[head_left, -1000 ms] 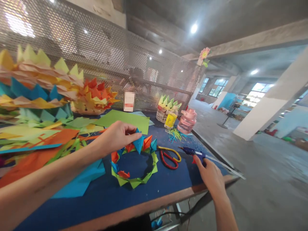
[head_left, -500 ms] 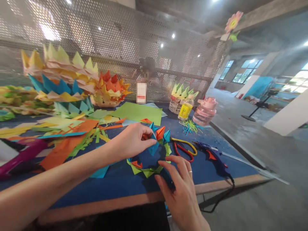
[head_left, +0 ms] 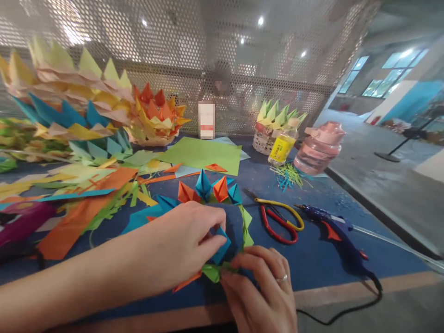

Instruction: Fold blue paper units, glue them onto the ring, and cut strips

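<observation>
A ring of folded paper points lies on the blue tabletop, with a green band on its right side. Blue and orange points, one an orange point, stand along its far edge. Between the thumb and fingers of my left hand is a blue folded paper piece, held over the ring's near side. My right hand pinches the green near-right edge of the ring, close to that piece. My left hand and forearm hide much of the ring's left part.
Scissors and a blue glue gun lie on the right. Behind them stand a yellow-labelled bottle and a pink bottle. Paper crowns and loose strips crowd the left. A purple glue gun rests far left.
My left hand has brought the blue piece from the ring's far side toward its near edge. My right fingers, apart before, have closed on the ring. The view has shifted closer.
</observation>
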